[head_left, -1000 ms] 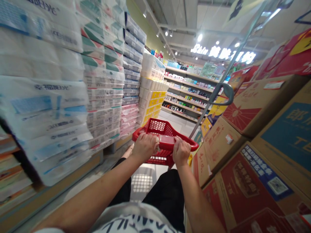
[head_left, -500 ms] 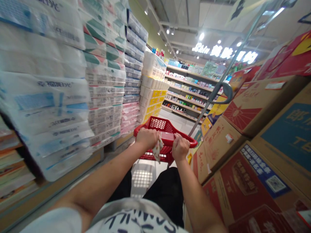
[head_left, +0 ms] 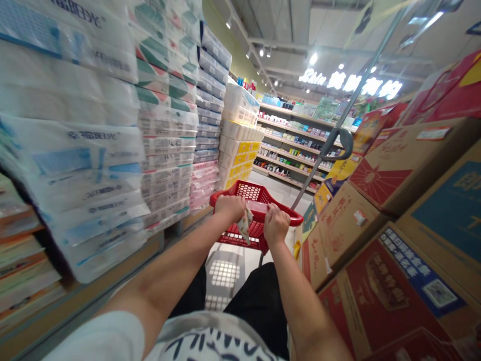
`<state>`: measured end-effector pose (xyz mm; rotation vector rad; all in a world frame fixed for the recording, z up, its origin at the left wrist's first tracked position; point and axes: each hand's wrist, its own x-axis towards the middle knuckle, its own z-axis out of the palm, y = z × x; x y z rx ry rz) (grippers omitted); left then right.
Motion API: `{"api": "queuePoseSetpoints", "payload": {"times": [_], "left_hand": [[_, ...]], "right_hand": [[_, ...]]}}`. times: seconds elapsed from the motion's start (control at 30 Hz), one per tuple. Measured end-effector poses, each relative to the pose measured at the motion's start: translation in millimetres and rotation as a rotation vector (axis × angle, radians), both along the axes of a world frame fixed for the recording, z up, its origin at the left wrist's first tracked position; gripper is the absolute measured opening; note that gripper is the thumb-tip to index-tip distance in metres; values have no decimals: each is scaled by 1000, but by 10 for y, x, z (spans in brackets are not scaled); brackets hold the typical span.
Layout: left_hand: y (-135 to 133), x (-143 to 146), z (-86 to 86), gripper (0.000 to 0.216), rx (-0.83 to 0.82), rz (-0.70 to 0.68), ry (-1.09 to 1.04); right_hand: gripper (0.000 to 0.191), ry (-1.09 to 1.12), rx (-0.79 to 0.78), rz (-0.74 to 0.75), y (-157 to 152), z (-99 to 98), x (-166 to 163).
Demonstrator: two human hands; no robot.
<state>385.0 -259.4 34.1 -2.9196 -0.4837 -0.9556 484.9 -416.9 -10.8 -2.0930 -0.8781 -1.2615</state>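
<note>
Both my hands are wrapped round the handle of a red plastic shopping cart (head_left: pixel 244 188) in front of my body. My left hand (head_left: pixel 230 208) grips the bar left of the middle. A small patterned cloth (head_left: pixel 245 228), pale with coloured spots, hangs down beside its fingers; whether the hand pinches it or it is tied on, I cannot tell. On the right part of the bar, my right hand (head_left: pixel 277 223) is closed. Between the hands lies a pinkish panel (head_left: pixel 257 206) of the handle. Perforated basket walls show below the bar; most of the inside is hidden.
Tall stacks of wrapped tissue packs (head_left: pixel 167 125) line the left side. Cardboard cartons (head_left: pixel 370 210) are piled close on the right. A grey pole with a loop handle (head_left: pixel 338 143) leans at the right front. Stocked shelves (head_left: pixel 293 140) stand ahead, past the floor.
The stacks on the left and the cartons have shifted slightly rightward in view. My hands keep their hold on the cart handle.
</note>
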Motion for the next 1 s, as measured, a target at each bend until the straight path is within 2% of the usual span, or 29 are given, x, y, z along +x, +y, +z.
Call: {"api": "queuePoseSetpoints", "payload": {"times": [0.13,0.27,0.37,0.57,0.7,0.77,1.0], "left_hand": [[-58,-64,-77,41,71,-31,-155],[-82,-67,-10,40,-1,15,-61],[-86,-69,17,40,-3,-1,-28],[-168,-158,-145,37,103,-63,-190],[-173,-82,-45,39,-5,10,-132],[-165,-45,-12,42,-23,4,-107],[-217,-93,-181,42,111,-105,-219]], "right_hand": [[32,-2,6,5,-21,9,-31],[31,-13,3,4,-42,13,-49],[31,-24,13,4,-54,6,-47],[31,-11,26,10,-54,-22,-17],[31,-20,42,11,-47,-23,-14],[31,-12,43,10,-48,-19,-20],[30,-23,39,9,-59,-10,-17]]}}
